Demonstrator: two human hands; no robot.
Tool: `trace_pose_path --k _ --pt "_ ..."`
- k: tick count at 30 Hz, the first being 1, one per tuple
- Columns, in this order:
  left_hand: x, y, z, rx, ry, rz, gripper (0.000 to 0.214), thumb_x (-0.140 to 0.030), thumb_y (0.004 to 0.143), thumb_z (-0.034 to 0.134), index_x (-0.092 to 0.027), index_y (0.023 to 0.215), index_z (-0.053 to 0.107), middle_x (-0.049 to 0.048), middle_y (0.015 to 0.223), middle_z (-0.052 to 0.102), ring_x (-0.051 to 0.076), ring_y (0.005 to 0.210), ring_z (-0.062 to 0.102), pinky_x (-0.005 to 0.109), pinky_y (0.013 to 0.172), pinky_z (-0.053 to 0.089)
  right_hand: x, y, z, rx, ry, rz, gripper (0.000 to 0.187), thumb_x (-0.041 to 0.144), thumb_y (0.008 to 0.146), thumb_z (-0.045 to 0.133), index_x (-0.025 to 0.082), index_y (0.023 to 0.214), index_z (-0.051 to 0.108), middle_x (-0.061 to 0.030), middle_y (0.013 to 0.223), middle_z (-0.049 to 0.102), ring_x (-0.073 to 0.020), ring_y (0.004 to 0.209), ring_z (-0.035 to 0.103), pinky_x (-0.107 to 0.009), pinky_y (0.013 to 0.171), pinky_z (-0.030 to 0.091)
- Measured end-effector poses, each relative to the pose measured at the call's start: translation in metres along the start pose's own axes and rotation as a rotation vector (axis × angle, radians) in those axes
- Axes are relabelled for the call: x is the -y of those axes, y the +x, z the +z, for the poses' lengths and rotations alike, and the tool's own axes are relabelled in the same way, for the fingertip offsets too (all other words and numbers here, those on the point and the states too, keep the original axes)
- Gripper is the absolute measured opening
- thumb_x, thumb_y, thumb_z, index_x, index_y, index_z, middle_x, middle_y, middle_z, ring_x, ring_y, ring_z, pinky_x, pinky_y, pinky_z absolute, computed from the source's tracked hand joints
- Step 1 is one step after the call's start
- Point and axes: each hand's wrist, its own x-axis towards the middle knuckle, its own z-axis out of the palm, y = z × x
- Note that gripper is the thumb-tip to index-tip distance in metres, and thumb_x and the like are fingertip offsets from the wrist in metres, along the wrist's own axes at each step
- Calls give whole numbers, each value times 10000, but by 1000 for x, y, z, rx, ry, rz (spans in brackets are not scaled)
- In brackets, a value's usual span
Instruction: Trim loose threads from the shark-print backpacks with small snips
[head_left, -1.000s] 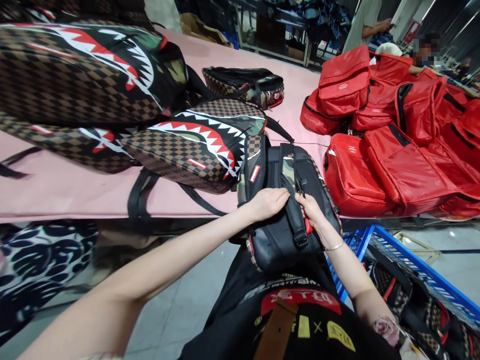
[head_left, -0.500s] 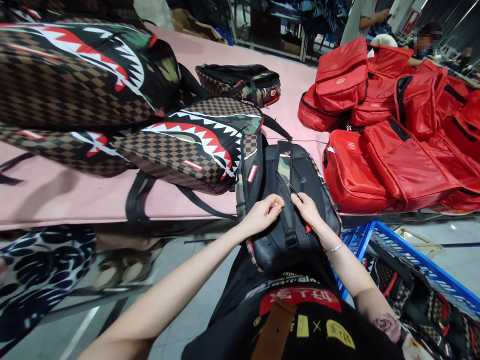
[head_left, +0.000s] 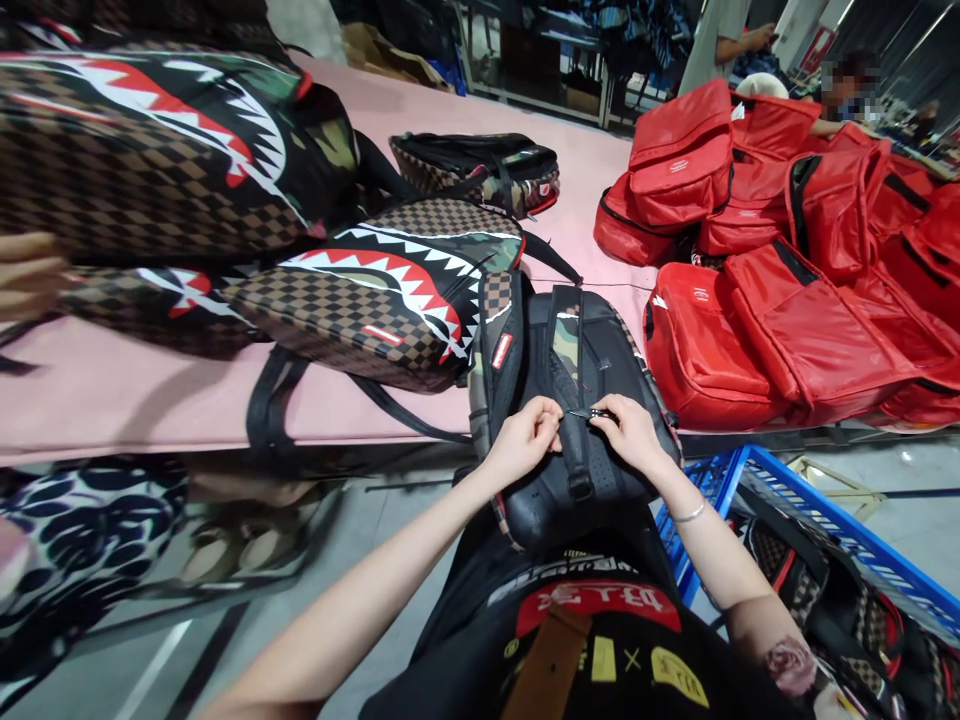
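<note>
A black backpack (head_left: 600,360) with camo and checker trim lies back-side up, half on the pink table's (head_left: 135,390) front edge and half on my lap. My left hand (head_left: 529,435) pinches something small on its shoulder strap (head_left: 576,440), too small to name. My right hand (head_left: 630,432) is closed on small thread snips (head_left: 589,413), their tips pointing left toward the left fingers. Both hands rest on the backpack's black padded back.
Checkered shark-mouth backpacks (head_left: 390,290) are piled on the table to the left. Red bags (head_left: 780,250) are heaped at the right. A blue crate (head_left: 840,540) with more bags stands at my right knee. Another person's hand (head_left: 30,275) shows at the left edge; people stand far back.
My hands slid lower on the strap and came closer together. The snips turned from pointing up to pointing left. Another person's hand appeared at the left edge.
</note>
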Motion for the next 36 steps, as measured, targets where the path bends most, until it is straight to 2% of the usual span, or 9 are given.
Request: trace_pose_path --k 3,9,14,17,20,24,27,33,36 --pt "-7 -5 -2 30 -77 -4 133 -311 845 423 -182 860 450 -40 549 553 111 510 551 237 543 444 -1 1 2 -39 92 35 110 277 837 515 214 870 598 -29 870 625 -181 865 558 -289 794 403" --pt "-33 -28 -25 363 -94 -8 226 -349 812 544 -149 706 540 -15 529 547 104 501 535 217 504 438 -20 -11 -7 -212 376 217 187 340 805 529 194 910 579 -21 875 624 -170 837 579 -291 789 432" --pt "-26 -33 -52 -70 32 148 344 -356 763 606 -199 1065 557 93 1114 583 205 1036 556 327 862 478 -58 -42 -35 -435 356 341 283 389 784 539 165 954 574 -68 909 625 -190 859 582 -354 829 447" --pt "-1 -25 -62 -325 44 21 576 -418 717 632 -211 1222 450 117 1300 467 245 1191 455 403 983 395 -84 -64 -50 -554 331 403 334 410 730 595 155 946 592 -90 931 641 -208 872 596 -395 855 452" --pt "19 -14 -63 -434 -62 -166 622 -493 694 613 -157 1195 462 146 1212 540 248 1105 528 389 907 448 -105 -84 -52 -557 353 493 378 437 676 645 143 913 629 -119 952 669 -236 911 618 -429 902 442" --pt "16 -8 -54 -364 -225 -297 615 -531 646 635 -140 1102 504 63 891 634 167 746 605 269 620 488 -116 -98 -43 -499 373 562 407 469 667 645 136 900 669 -132 950 691 -263 920 635 -436 892 458" --pt "3 -17 -40 -296 -241 -333 427 -552 655 602 -164 814 522 -47 571 507 94 463 458 203 448 355 -113 -94 -39 -491 337 562 414 476 685 629 137 917 682 -118 965 692 -265 945 626 -428 906 445" --pt "4 -54 -17 -173 360 -247 319 -458 709 549 -215 618 365 -72 476 400 118 454 415 229 486 284 -96 -36 -45 -331 31 554 475 472 846 396 159 1135 604 -85 1106 647 -208 987 611 -330 902 444" --pt "8 -59 -18 -145 429 -256 315 -468 741 496 -224 621 339 -67 492 412 137 482 447 240 516 313 -89 8 -40 -203 -126 518 446 437 877 358 193 1185 570 -59 1189 604 -181 1106 546 -277 936 406"
